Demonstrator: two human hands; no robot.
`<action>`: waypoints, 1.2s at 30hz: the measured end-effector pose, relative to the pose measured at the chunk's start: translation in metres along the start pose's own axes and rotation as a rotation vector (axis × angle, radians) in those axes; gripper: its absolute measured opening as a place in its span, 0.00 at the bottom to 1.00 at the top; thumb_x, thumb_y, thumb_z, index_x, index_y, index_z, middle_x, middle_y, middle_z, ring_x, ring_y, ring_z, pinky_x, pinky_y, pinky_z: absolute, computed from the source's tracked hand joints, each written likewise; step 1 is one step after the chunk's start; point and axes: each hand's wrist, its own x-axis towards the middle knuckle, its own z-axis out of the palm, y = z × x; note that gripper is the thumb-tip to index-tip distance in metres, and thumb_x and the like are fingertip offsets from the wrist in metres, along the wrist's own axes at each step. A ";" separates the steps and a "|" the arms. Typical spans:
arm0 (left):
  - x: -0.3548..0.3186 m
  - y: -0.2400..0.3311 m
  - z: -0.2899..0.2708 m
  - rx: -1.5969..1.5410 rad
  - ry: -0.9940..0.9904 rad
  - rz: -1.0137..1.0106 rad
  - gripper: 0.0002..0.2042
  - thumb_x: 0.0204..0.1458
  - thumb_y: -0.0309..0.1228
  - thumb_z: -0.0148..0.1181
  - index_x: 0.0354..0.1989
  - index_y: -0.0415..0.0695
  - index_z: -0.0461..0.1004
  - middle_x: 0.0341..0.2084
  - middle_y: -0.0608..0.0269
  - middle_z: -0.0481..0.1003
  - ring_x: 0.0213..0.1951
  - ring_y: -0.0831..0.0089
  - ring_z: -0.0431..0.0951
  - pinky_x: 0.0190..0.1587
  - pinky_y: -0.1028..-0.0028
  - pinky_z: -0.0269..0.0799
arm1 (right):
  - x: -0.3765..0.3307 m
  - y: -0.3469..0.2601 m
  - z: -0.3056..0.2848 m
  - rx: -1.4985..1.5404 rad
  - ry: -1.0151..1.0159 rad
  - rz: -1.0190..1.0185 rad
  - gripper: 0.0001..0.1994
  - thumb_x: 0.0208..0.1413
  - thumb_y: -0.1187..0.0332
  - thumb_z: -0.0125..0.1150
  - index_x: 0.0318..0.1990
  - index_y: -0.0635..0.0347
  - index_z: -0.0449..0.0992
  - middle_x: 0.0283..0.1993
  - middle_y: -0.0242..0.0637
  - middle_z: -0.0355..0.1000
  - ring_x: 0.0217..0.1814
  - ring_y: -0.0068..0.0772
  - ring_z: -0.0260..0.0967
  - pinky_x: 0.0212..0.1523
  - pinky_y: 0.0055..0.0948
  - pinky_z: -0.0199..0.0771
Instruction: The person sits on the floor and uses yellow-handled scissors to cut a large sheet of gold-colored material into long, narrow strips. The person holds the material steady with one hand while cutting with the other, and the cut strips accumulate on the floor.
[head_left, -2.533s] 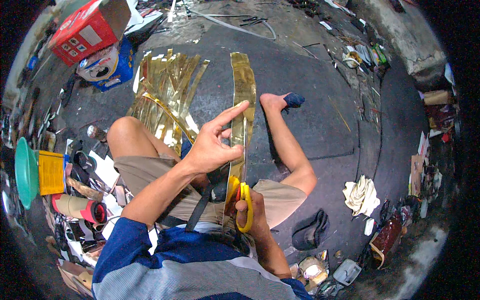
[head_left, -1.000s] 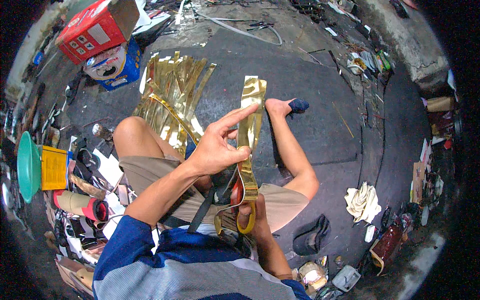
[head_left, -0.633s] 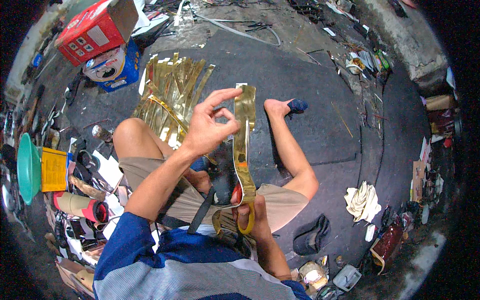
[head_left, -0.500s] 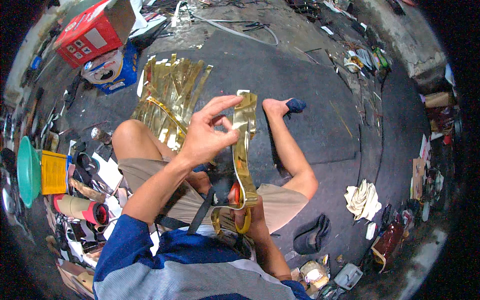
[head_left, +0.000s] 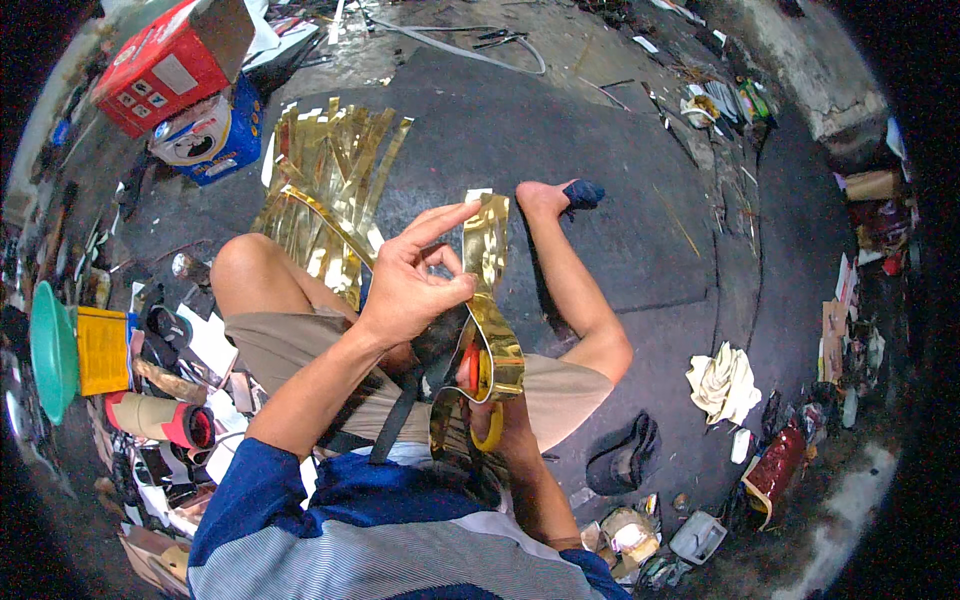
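My left hand holds a shiny gold strip with a white end, its thumb and a stretched finger on the strip's left edge. From there the strip hangs down and curls back below in a loop. In my lap, my right hand grips what look like scissors with yellow and red handles; the blades are hidden behind the strip. The lower curl of gold lies against this hand. Past my bent left knee, a pile of similar gold strips is spread on the dark floor mat.
Red and blue boxes stand at the far left. A green basin, a yellow container and scattered paper lie to the left. On the right are a crumpled cream cloth and a dark cap-like item.
The lower part of the gold strip now bows further right, and more of the red and yellow handles shows. My left hand keeps its hold. The whole view has shifted slightly.
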 end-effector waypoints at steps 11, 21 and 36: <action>-0.010 -0.008 0.002 -0.008 -0.076 -0.022 0.33 0.40 0.12 0.59 0.60 0.43 0.67 0.58 0.59 0.61 0.31 0.87 0.70 0.34 0.88 0.75 | 0.005 0.002 -0.001 -0.155 0.028 -0.168 0.28 0.56 0.44 0.57 0.47 0.62 0.66 0.38 0.28 0.66 0.32 0.14 0.60 0.28 0.15 0.59; -0.020 -0.030 -0.001 -0.037 -0.061 -0.075 0.32 0.40 0.12 0.58 0.60 0.42 0.67 0.59 0.56 0.60 0.29 0.87 0.71 0.35 0.85 0.73 | 0.000 0.009 -0.012 -0.292 0.083 -0.042 0.21 0.59 0.51 0.55 0.48 0.60 0.66 0.34 0.24 0.66 0.27 0.15 0.60 0.25 0.18 0.61; 0.122 0.142 -0.119 0.284 0.410 0.514 0.20 0.47 0.19 0.56 0.52 0.37 0.68 0.32 0.66 0.75 0.30 0.79 0.73 0.32 0.80 0.67 | -0.006 0.016 -0.046 -0.371 0.307 -0.030 0.23 0.63 0.49 0.49 0.28 0.63 0.70 0.17 0.29 0.63 0.15 0.20 0.62 0.15 0.21 0.61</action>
